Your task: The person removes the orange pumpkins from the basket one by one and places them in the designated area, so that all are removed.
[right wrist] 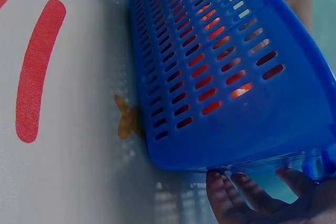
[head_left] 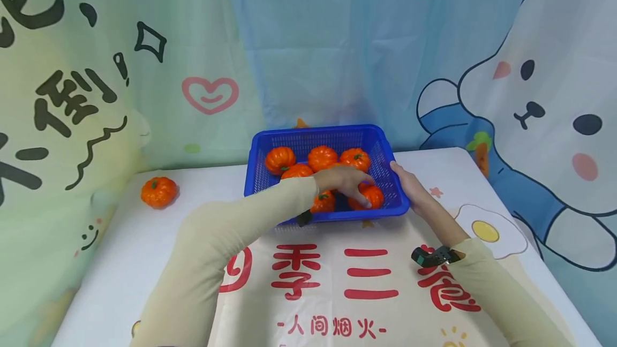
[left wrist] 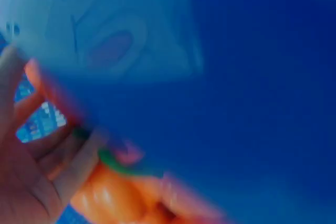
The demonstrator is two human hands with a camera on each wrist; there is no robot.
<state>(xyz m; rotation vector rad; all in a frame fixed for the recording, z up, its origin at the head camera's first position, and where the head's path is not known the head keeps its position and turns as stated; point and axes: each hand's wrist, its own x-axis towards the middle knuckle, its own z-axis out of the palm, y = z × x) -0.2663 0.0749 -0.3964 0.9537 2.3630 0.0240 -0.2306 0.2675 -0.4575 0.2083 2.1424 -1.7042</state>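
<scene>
A blue plastic basket [head_left: 320, 134] at the back of the table holds several small orange pumpkins [head_left: 323, 158] with green stems. My left hand [head_left: 343, 180] reaches over the basket from the left. Its fingers and thumb bend round a pumpkin [head_left: 373, 195] in the front right corner. In the left wrist view, blurred, the left hand [left wrist: 39, 171] lies against pumpkins, and blue plastic fills much of the picture. At the basket's right end, my right hand [head_left: 408, 185] holds the rim. The right wrist view shows its fingers [right wrist: 257, 195] against the outer end wall; the thumb is hidden.
One more orange pumpkin [head_left: 159, 192] lies on the left of the white table [head_left: 115, 240], outside the basket. A printed cloth with red characters [head_left: 371, 272] covers the table's front. Behind hangs a cartoon curtain [head_left: 308, 58], close to the basket's far side.
</scene>
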